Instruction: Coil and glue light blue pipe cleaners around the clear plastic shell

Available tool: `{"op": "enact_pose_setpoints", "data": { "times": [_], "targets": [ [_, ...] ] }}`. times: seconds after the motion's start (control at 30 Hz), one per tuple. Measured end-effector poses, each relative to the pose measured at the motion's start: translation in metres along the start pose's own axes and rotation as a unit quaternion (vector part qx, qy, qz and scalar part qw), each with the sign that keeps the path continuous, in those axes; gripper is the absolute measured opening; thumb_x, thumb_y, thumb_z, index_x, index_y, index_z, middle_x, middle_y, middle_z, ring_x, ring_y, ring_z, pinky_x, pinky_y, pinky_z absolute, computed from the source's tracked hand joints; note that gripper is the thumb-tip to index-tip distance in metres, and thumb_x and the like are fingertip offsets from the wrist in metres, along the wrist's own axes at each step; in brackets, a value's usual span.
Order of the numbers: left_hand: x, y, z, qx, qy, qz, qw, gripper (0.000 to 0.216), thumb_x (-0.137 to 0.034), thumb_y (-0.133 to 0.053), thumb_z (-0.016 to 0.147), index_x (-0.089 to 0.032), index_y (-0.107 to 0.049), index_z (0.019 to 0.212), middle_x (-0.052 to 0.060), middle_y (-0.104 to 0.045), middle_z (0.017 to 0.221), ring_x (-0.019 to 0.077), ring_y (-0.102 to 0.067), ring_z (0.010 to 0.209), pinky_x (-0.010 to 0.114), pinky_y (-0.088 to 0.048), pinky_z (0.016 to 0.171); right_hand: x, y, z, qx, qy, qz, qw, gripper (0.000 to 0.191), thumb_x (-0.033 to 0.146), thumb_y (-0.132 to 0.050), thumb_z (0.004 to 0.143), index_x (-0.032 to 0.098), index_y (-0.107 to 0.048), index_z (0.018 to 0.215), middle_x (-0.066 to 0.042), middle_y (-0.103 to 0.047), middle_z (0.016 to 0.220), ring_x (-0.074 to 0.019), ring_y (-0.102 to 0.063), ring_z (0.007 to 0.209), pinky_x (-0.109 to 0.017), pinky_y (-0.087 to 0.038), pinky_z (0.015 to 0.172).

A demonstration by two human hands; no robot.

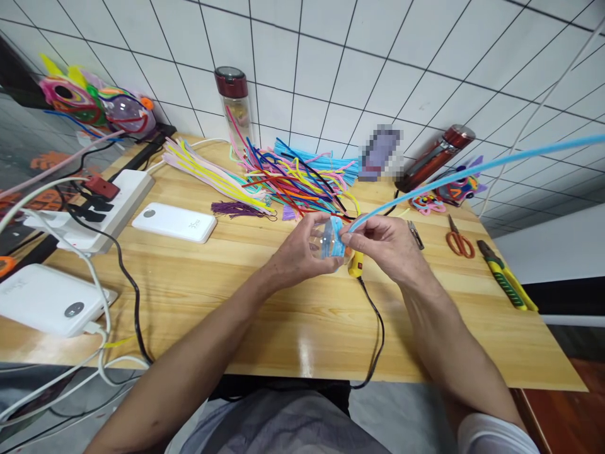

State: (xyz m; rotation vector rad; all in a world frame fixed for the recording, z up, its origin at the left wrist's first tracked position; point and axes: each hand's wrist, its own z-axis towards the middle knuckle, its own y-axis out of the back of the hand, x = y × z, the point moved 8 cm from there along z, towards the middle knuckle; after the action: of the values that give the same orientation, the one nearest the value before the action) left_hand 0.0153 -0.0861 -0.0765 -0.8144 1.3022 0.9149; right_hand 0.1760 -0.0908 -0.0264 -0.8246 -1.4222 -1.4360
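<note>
Light-blue fuzzy craft stem (482, 165), long and slender, held at its lower left end by the right hand (390, 246), thumb and fingertips pinched together on it. From this grip its long axis rises obliquely to the right, over the forearm side of the hand, and leaves the view at the right edge. The left hand (299, 251) is curled around a small, rounded, clear plastic piece (326, 244), gripping it from the left. The two hands are close together above the pale wooden tabletop (302, 334), with the plastic piece between them; the pinched end of the stem lies at the right side of this piece, directly beside the right fingertips. The plastic is glossy and transparent, with light-blue material covering its right portion; whether this band is continuous with the stem cannot be told, the fingers hiding the junction. Beyond and partly behind the hands: a yellow-bodied corded tool (355, 266) and a loose heap of multicoloured fuzzy stems (302, 180).
</note>
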Motion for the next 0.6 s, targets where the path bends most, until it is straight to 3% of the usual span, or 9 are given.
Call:
{"op": "enact_pose_setpoints", "data": {
  "times": [0.23, 0.6],
  "targets": [
    [0.0004, 0.0025, 0.0006, 0.000, 0.016, -0.027, 0.999, 0.077, -0.040, -0.094, 0.071, -0.024, -0.052, 0.134, 0.010, -0.072, 0.132, 0.0274, -0.074, 0.115, 0.040, -0.064, 0.093, 0.0016, 0.0030, 0.0014, 0.011, 0.014, 0.003, 1.000, 0.041, 0.061, -0.094, 0.082, 0.022, -0.084, 0.093, 0.001, -0.065, 0.072, -0.0163, -0.057, 0.068, -0.033, -0.047, 0.066],
    [0.0048, -0.0008, 0.0002, 0.012, 0.024, -0.029, 0.999, 0.079, -0.037, -0.095, 0.070, -0.023, -0.051, 0.134, 0.010, -0.072, 0.132, 0.0246, -0.074, 0.110, 0.037, -0.063, 0.091, -0.0052, -0.0002, 0.0016, 0.024, -0.024, -0.020, 0.999, 0.053, 0.069, -0.094, 0.075, 0.019, -0.079, 0.082, -0.002, -0.071, 0.075, -0.0167, -0.058, 0.068, -0.032, -0.045, 0.063]
  ]
}}
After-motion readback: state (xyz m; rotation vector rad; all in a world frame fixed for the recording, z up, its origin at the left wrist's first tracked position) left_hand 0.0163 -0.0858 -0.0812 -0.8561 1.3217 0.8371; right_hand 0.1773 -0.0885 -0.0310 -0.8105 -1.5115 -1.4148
